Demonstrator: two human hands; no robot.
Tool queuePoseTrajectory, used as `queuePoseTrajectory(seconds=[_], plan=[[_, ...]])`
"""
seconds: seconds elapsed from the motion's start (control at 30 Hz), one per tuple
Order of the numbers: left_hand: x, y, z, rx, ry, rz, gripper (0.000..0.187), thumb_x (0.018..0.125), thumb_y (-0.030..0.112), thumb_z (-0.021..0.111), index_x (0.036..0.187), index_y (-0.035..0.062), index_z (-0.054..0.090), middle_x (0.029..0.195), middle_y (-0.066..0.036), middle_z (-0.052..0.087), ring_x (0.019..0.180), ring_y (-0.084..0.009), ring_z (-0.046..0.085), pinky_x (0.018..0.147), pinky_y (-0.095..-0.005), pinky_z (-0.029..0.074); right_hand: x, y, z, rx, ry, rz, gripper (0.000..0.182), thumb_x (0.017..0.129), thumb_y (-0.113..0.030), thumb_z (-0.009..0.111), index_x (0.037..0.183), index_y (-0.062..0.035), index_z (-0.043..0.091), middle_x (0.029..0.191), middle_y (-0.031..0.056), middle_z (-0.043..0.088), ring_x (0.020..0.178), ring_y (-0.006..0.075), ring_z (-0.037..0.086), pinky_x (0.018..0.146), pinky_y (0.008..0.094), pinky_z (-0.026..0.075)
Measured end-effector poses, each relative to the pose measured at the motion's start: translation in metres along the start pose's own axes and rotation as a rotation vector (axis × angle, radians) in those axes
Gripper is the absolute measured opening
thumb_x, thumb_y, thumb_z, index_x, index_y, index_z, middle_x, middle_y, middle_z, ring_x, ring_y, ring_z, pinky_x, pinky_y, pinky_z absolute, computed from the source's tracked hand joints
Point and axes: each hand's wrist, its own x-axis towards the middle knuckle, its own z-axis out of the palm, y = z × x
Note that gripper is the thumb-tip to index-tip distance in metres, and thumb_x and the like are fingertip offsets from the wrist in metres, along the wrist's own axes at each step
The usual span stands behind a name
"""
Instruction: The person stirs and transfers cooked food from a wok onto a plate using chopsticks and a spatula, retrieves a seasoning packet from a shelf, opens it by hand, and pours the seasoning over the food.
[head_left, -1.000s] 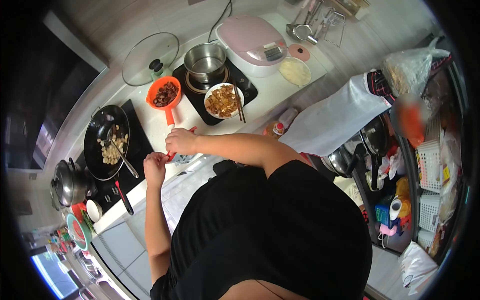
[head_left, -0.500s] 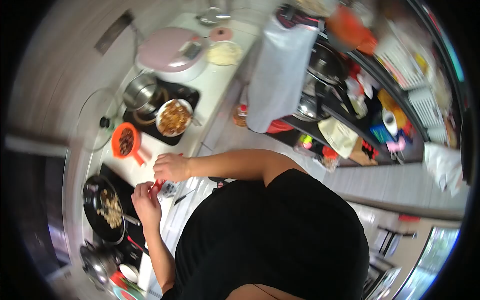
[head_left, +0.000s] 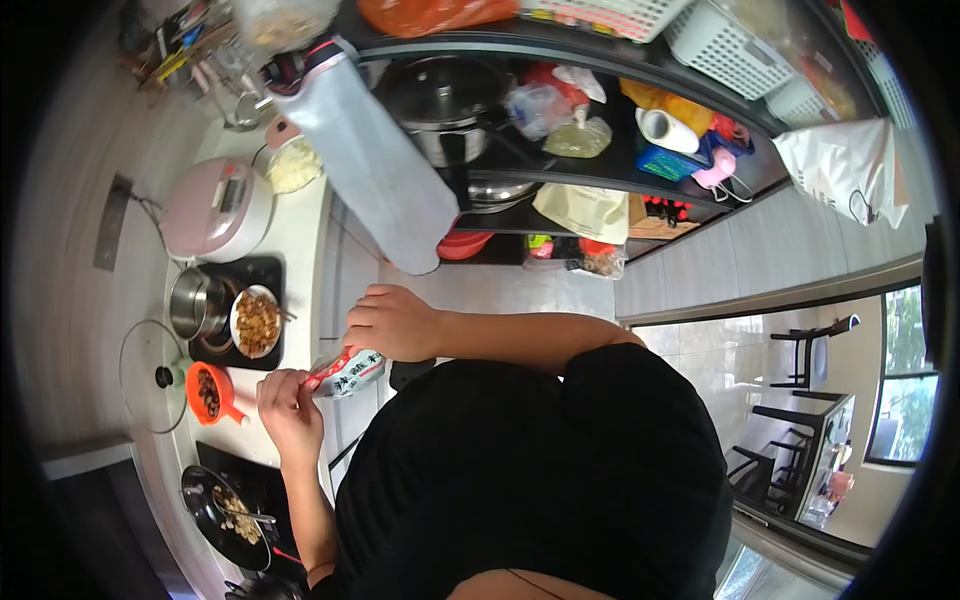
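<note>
A small plastic packet [head_left: 352, 374] with a red edge and dark printed characters is stretched between my two hands over the counter's front edge. The fingers of my left hand [head_left: 290, 408] pinch its red edge at the left end. My right hand [head_left: 392, 322], back upward, is closed on the upper right part of the same edge, its fingertips partly hidden. The packet's printed body hangs below the fingers, close to my black shirt.
On the counter [head_left: 255, 395] are a wok [head_left: 225, 518] with pale food and a spatula, an orange strainer [head_left: 209, 392], a plate of browned food [head_left: 256, 322], a steel pot [head_left: 197, 303], a glass lid [head_left: 150, 376] and a rice cooker [head_left: 215, 210]. Shelves [head_left: 600, 170] hold pans and bags.
The view has turned toward the shelves and room. Both hands still grip the packet, which now shows more of its printed face; my right hand sits higher in view.
</note>
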Motion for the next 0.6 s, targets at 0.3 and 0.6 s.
queuePoseTrajectory(seconds=[0.3,0.6], plan=[[0.077,0.153,0.091,-0.152,-0.066,0.163,0.011,0.073,0.006,0.071,0.081,0.0034,0.065,0.077,-0.01,0.061,0.076,-0.0282,0.056,0.071,-0.0367,0.042,-0.113,0.05,-0.164,-0.167,0.107,0.151,0.008,0.069,-0.019,0.063,0.076,-0.0157,0.065,0.07,-0.0021,0.052,0.066,0.0158,0.056,0.065,0.0301,0.041],[0.122,0.272,0.196,-0.31,-0.184,0.413,0.007,0.073,0.003,0.066,0.079,0.0043,0.062,0.079,-0.009,0.061,0.076,-0.0296,0.057,0.073,-0.0385,0.043,-0.205,0.07,-0.294,-0.338,0.065,0.337,0.014,0.069,-0.02,0.068,0.083,-0.0177,0.069,0.072,-0.0039,0.057,0.066,0.0147,0.058,0.064,0.0303,0.044]])
